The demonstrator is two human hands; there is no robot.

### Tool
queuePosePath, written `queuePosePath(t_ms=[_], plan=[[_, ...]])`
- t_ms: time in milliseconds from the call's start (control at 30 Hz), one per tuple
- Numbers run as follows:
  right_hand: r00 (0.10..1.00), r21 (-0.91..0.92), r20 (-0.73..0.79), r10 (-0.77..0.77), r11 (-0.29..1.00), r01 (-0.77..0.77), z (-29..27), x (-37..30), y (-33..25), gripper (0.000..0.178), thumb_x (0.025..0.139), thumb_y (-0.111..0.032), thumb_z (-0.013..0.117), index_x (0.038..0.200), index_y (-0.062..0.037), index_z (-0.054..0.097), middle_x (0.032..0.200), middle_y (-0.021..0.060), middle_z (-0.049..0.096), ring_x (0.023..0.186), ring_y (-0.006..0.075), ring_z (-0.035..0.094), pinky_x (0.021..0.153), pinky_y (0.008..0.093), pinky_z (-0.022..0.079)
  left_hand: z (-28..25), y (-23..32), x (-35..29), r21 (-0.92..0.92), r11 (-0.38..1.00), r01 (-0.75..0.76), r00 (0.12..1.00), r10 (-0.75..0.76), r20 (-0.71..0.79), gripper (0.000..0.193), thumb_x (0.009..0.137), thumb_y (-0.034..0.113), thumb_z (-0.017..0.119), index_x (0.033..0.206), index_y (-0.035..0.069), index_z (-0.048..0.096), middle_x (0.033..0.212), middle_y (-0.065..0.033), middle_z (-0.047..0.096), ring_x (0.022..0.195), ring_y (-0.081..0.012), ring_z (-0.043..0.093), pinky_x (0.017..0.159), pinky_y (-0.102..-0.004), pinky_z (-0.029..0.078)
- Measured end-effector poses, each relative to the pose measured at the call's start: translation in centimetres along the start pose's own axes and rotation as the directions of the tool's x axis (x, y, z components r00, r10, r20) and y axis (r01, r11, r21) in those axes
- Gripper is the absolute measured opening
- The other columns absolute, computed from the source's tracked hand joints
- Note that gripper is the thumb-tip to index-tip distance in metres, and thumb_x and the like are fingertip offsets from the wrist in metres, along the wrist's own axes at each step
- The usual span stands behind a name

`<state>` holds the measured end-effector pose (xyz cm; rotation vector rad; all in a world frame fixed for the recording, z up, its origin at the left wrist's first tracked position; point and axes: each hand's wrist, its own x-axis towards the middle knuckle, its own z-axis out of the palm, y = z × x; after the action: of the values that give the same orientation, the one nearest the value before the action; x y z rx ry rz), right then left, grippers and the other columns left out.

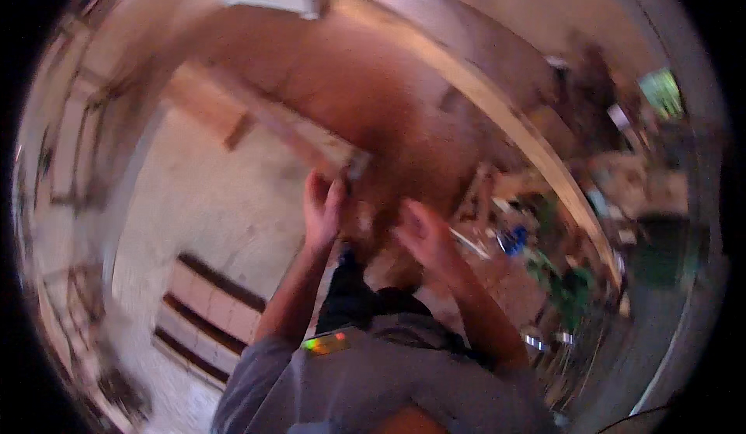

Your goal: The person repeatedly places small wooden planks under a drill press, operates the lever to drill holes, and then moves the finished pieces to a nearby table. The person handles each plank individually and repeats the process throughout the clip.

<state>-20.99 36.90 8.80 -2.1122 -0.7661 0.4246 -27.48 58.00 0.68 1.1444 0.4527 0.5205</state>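
My left hand (322, 210) is at the middle of the view, thumb and fingers closed about the near end of a long reddish wooden strip (272, 129). The strip slants away to the far left, and blur softens the grip. To its right my right hand (426, 236) hangs free, fingers loosely bent and apart, with nothing visible in it. A pale board (315, 132) lies just past the strip, its squared end close to my left fingertips. Under the strip's far part is a shorter wooden block (208, 114).
A pale surface (202, 177) spreads to the left, with slatted wooden pieces (210, 310) near my left arm. Along the right curves a long timber beam (497, 108). Cluttered scraps, a blue item (513, 240) and green leafy-looking material (571, 286) lie by my right arm.
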Motion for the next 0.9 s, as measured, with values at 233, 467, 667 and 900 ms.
queuePosePath(t_ms=[233,467,667,900], plan=[[0.968,-0.023,-0.242,-0.067,0.998,0.064,-1.1,-0.8,-2.3,0.044,0.077,-0.021,0.070,0.110,0.0013,0.051,0.098,0.0226,0.060,0.090,0.0410,0.059,0.074,0.0467,0.047,9.8,4.6,-12.0,0.469,0.866,-0.174,0.854,-0.105,0.509,0.042,0.091,0.014,0.054,0.128,-0.001,0.040,0.124,-0.0131,0.048,0.113,-0.0250,0.049,0.093,-0.0358,0.042],[0.992,-0.087,0.121,0.028,0.996,-0.018,-11.8,-13.0,3.1,0.034,0.080,-0.026,0.062,0.106,-0.0034,0.055,0.091,0.0202,0.061,0.086,0.0401,0.060,0.072,0.0473,0.047,10.6,5.9,-6.5,0.057,0.996,0.072,0.913,-0.089,0.398,0.047,0.096,0.037,0.044,0.128,0.002,0.046,0.121,-0.0119,0.053,0.108,-0.0240,0.053,0.088,-0.0385,0.047],[0.995,-0.239,0.089,0.053,0.971,-0.030,-19.6,-23.5,5.7,0.041,0.080,-0.026,0.063,0.115,-0.0064,0.054,0.097,0.0172,0.061,0.091,0.0372,0.059,0.076,0.0459,0.046,21.5,6.6,-10.9,0.045,0.990,0.136,0.828,-0.139,0.543,0.048,0.096,0.035,0.048,0.131,0.003,0.044,0.123,-0.0092,0.052,0.110,-0.0217,0.051,0.096,-0.0372,0.042],[0.985,0.080,-0.082,0.149,0.987,-0.143,-26.0,-32.6,8.6,0.043,0.083,-0.033,0.062,0.116,-0.0071,0.054,0.101,0.0165,0.059,0.097,0.0338,0.057,0.085,0.0434,0.044,28.3,3.0,-13.7,0.433,0.892,-0.127,0.781,-0.179,0.598,0.034,0.091,0.022,0.056,0.116,-0.001,0.055,0.111,-0.0070,0.056,0.087,-0.0177,0.054,0.080,-0.0316,0.043]])
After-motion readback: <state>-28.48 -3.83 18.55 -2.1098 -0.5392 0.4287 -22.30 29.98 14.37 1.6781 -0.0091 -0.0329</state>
